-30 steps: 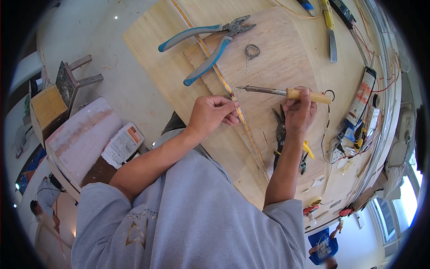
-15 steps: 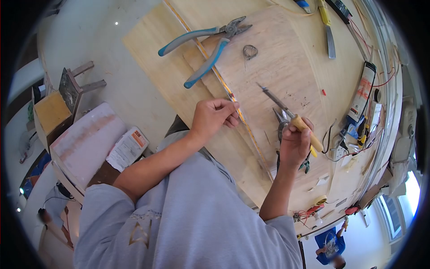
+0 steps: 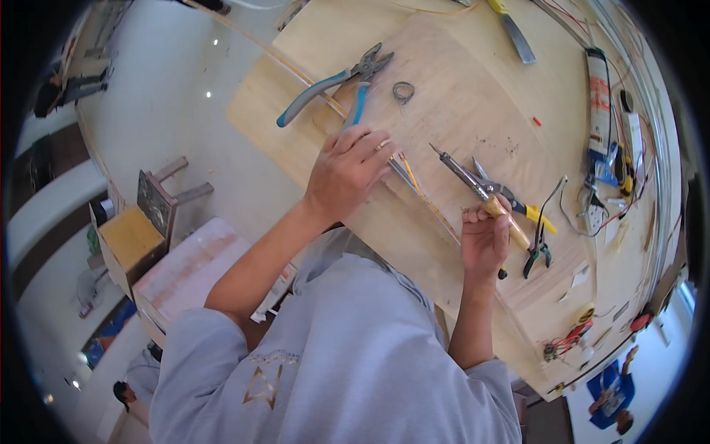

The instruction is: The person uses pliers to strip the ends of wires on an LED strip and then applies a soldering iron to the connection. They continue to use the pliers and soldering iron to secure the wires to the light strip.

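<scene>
My left hand (image 3: 349, 172) is closed at the near edge of the wooden table, its fingers pinched at a thin orange-and-white strip (image 3: 433, 203); the fingertips partly hide what they grip. My right hand (image 3: 484, 237) is wrapped round the wooden handle of a soldering iron (image 3: 462, 174), whose metal tip points up and left over the board. Blue-handled cutting pliers (image 3: 314, 98) lie across the strip beyond my left hand. A small coil of wire (image 3: 403, 92) rests near them. Yellow-handled pliers (image 3: 534, 214) lie beside the iron.
A scraper (image 3: 514, 33) lies at the far side. To the right are a sealant tube (image 3: 600, 96), a power strip (image 3: 594, 216) and loose wires. A stool (image 3: 159, 203) stands on the floor at left. A person in blue (image 3: 612, 392) is at lower right.
The view has shifted and turned. My left hand has moved along the strip towards the blue-handled pliers, and the strip's end now stands apart near it. The iron remains in my right hand.
</scene>
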